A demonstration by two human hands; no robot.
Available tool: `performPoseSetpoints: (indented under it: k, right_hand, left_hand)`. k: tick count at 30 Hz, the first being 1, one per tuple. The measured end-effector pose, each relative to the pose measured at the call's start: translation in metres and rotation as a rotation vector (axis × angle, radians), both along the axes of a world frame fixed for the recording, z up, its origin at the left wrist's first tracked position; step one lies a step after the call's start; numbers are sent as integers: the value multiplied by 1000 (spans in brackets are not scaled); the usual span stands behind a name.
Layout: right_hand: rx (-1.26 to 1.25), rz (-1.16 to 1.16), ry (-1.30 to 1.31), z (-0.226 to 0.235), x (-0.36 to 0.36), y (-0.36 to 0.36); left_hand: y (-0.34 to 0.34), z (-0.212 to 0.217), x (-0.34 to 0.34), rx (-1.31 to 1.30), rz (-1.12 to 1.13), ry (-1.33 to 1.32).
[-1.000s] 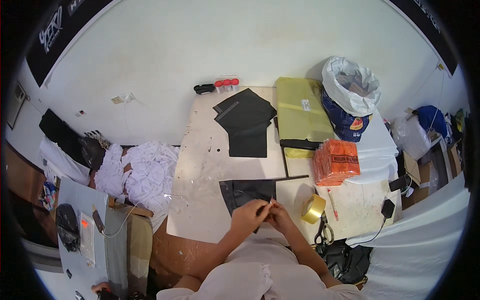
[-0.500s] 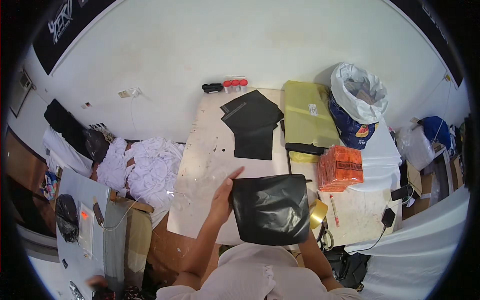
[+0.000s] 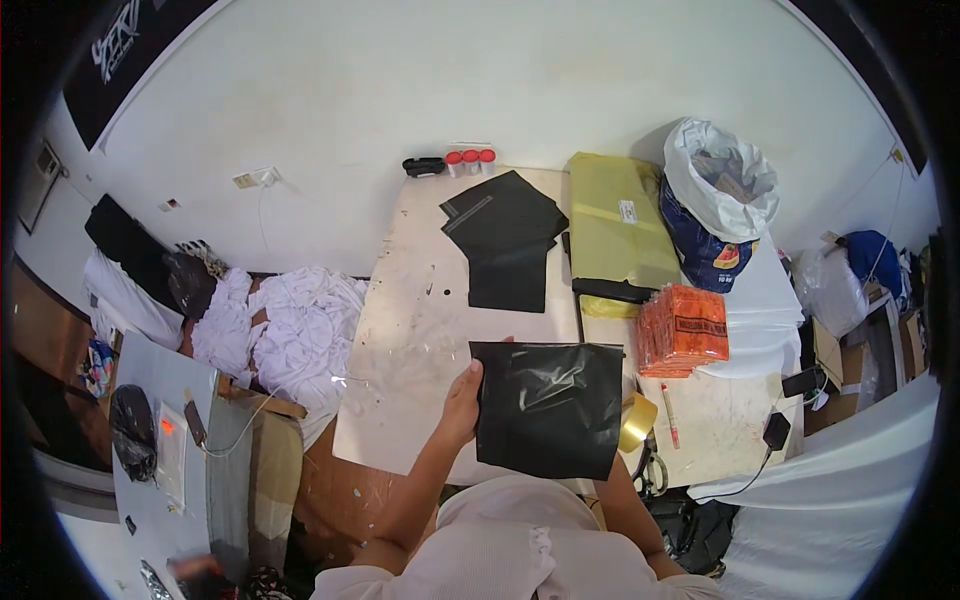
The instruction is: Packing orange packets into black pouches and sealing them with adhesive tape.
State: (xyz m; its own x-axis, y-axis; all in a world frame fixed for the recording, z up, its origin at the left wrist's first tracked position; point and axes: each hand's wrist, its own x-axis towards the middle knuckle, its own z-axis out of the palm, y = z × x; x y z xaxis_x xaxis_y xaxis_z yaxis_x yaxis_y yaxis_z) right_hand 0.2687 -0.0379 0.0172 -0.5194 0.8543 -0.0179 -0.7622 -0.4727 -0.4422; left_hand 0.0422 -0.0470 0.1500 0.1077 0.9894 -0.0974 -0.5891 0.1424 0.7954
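Observation:
A black plastic mailer bag (image 3: 548,415) is held up in front of my chest, over the table's near edge. At its left edge my left hand (image 3: 463,402) is closed, thumb on the front and fingers behind. The right forearm runs up behind the bag's lower right corner, so the right hand and its fingers are hidden. Beside that corner stands a roll of gold-coloured tape (image 3: 637,422). Farther back on the table lie several flat black bags (image 3: 508,250), overlapping and turned at different angles.
To the right are a stack of orange packets (image 3: 685,335), a red-and-white pen (image 3: 669,415), scissors (image 3: 654,472) and a yellow plastic-wrapped package (image 3: 620,225). A blue-and-white sack (image 3: 705,235) stands behind. Three red-capped containers (image 3: 471,163) line the back edge. White cloth (image 3: 305,335) is heaped at the left.
My left hand has closed on the bag's left edge, its fingers moving behind it. The bag has shifted slightly up and right and looks flatter.

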Motion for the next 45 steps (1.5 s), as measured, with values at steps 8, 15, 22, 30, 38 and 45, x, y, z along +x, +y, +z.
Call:
performPoseSetpoints:
  k: [8,15,22,30,38,45]
  right_hand:
    - [-72,-226,-83,22,-10,-2]
    - [463,-436,-946,95,-33,2]
    - [117,-607,-526,165,-32,-2]
    - [127,-633,-687,135,-32,-67]
    - [186,-381,-435,127,-45,-58]
    - [-58,-581,-449,147,-51,-8]
  left_hand:
    - [-8,-11,0,-348,37,-147]
    - [-12,-44,13,-362,-26,-480]
    - [-11,-60,28,-308,70,-841]
    - [0,-47,25,-256,44,-908]
    - [0,-44,32,-204,82,-831]
    - [-9,-53,16,-79,46,-977]
